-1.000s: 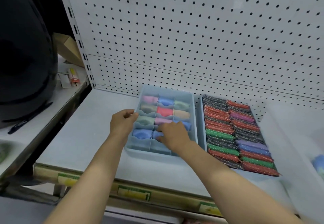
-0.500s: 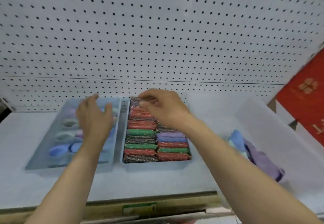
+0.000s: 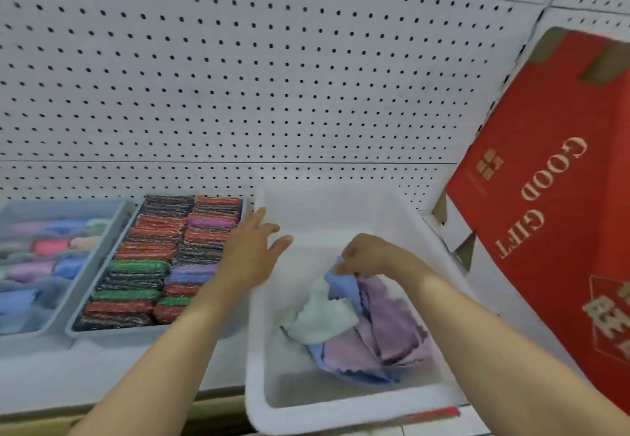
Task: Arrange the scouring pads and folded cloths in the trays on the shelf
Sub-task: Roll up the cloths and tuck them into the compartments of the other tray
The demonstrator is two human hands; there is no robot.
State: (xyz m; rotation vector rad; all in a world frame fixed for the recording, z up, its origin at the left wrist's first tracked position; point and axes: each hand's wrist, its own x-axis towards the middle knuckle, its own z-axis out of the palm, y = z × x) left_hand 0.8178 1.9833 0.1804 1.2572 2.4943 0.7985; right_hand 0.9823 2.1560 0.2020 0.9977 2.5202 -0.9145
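A white bin [image 3: 259,360] on the shelf holds loose cloths: a white one [image 3: 320,319], purple ones [image 3: 385,333] and a blue one [image 3: 339,282]. My right hand [image 3: 371,254] is inside the bin, fingers pinched on the blue cloth's upper edge. My left hand [image 3: 252,248] hovers open over the bin's left rim. Left of the bin, a grey tray [image 3: 102,331] is packed with rows of red, green, purple and dark scouring pads [image 3: 160,258]. At the far left a divided blue tray [image 3: 119,217] holds rolled cloths [image 3: 51,248] in pastel colours.
White pegboard [image 3: 272,77] backs the shelf. A large red cardboard box [image 3: 545,214] printed GOOD GIFT leans at the right, close to the bin. The shelf's front edge [image 3: 102,398] runs along the bottom left.
The view has swung right from the trays to the white bin. My right hand dropped into the bin and pinched the blue cloth. My left hand left the divided tray for the bin's rim.
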